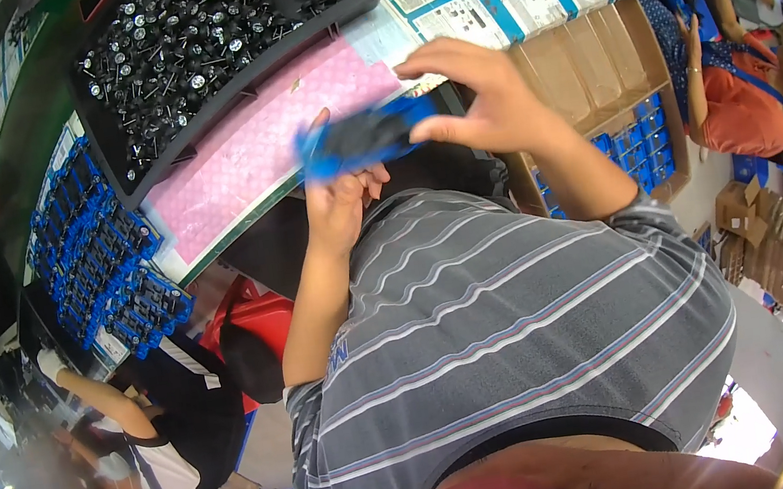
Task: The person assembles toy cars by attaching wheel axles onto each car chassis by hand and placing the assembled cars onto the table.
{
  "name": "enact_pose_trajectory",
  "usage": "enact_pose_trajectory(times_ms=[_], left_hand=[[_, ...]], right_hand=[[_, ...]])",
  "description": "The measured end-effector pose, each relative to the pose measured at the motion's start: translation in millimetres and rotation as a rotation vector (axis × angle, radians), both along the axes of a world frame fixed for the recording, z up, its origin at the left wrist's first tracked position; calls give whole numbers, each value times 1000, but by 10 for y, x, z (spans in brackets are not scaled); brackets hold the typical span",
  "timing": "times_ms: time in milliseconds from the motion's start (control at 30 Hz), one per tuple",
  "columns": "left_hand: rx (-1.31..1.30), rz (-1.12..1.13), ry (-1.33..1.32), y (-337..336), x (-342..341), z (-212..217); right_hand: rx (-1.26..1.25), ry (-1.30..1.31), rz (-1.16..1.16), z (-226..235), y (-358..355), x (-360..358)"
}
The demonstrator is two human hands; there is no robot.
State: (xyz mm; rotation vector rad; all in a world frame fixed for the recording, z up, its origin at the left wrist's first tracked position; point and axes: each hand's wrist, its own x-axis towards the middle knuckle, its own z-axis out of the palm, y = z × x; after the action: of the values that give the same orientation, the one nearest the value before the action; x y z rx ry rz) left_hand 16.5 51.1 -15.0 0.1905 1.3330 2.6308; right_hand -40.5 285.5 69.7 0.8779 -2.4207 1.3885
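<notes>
A blue and black plastic part, smeared by motion, is in front of my body above the bench edge. My left hand grips its left end from below, with the thumb tip showing past its far side and the fingers curled under it. My right hand is at the part's right end, index finger and thumb spread wide apart. The right thumb overlaps that end; whether it presses on it I cannot tell. The other right fingers are mostly hidden.
Beyond my hands lies a pink padded mat, with a black tray of small silver-headed black parts behind it. Blue and black assemblies crowd the left. A divided cardboard box stands right. Co-workers sit at left and right.
</notes>
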Motion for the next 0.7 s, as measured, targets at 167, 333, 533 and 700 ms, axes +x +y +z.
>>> enact_pose_trajectory(times_ms=[167,333,533,700], left_hand=[[48,122,-183,-207,4,81],[-13,129,-196,-352,104,-58],[-55,239,-195,-497,347,-162],[-121,293,-162,-535,336,-157]], right_hand=[[263,258,10,266,-173,-1193],[1150,266,46,77,-290,-1970],[978,-252,316,356,-602,-1995],[550,250,254,54,-427,-1891]])
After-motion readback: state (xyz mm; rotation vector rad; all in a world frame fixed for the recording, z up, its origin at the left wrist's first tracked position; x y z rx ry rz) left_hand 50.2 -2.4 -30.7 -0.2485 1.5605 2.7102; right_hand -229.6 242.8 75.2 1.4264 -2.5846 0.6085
